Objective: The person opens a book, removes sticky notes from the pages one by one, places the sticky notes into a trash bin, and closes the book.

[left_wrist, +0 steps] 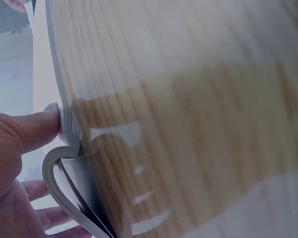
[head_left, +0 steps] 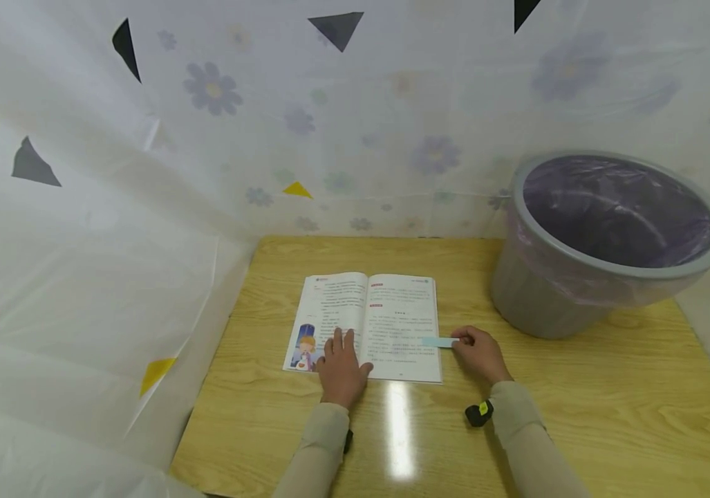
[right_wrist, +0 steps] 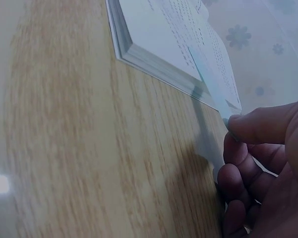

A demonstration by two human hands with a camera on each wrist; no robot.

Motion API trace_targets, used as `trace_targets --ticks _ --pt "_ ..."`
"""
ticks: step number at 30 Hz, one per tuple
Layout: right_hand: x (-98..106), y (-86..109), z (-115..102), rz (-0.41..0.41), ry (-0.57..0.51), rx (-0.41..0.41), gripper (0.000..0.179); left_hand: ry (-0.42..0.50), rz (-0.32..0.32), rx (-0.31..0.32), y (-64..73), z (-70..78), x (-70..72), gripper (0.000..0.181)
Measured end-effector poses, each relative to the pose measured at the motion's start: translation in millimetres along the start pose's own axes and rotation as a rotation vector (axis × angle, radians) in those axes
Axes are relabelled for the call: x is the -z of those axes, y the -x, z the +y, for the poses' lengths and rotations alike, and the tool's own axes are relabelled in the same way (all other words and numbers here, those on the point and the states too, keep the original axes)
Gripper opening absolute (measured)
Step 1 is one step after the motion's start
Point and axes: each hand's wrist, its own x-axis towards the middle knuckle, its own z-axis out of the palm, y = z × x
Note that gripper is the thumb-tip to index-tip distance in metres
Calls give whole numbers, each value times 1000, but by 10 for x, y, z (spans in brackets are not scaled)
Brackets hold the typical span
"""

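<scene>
An open book [head_left: 401,325] lies on the wooden table, printed text on both pages and a cartoon figure at the lower left. My left hand [head_left: 342,370] rests with spread fingers on the left page near the spine; in the left wrist view its thumb [left_wrist: 39,126] lies over the page by the fold. Between thumb and forefinger my right hand [head_left: 480,353] pinches one end of a light blue paper strip [head_left: 438,342]. The strip's free end reaches over the right page's edge, as the right wrist view also shows the strip [right_wrist: 206,79] above the book's corner.
A grey bin [head_left: 541,290] with a purple liner stands at the right back of the table [head_left: 255,415]. Whitish sheeting with flower prints [head_left: 392,104] hangs behind and at the left. A dark wrist device [head_left: 479,413] sits at the right cuff.
</scene>
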Motion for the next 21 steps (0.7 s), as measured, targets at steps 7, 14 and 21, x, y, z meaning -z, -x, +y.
trace_targets --ticks 7,14,21 --pt "22 23 -8 -7 -4 10 22 9 7 -8 4 -10 -2 81" --pt "41 36 -13 -8 -10 3 22 -5 4 -7 2 -12 1 81" --pt "37 34 4 15 0 26 23 -3 -9 -3 2 -13 7 82"
